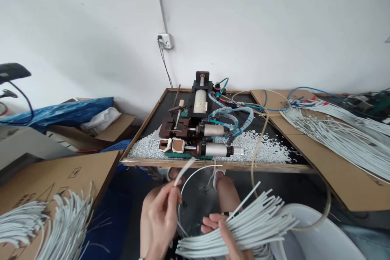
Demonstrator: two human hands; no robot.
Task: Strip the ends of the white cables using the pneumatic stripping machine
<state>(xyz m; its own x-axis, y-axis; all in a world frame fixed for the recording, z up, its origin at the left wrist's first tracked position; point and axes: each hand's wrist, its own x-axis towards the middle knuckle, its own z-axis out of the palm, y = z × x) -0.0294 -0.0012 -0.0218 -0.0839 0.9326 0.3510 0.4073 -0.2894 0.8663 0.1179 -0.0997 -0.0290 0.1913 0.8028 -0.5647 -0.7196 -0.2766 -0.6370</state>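
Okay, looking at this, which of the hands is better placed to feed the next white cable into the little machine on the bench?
Probably the left hand: it already pinches a single white cable whose tip points up toward the machine. The right hand is occupied gripping the cable bundle lower down.

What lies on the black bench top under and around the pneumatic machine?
White pellets lie heaped on the black bench top, around the machine and its two cylinders. Blue hoses curl beside it. Whatever sits directly beneath the machine is covered.
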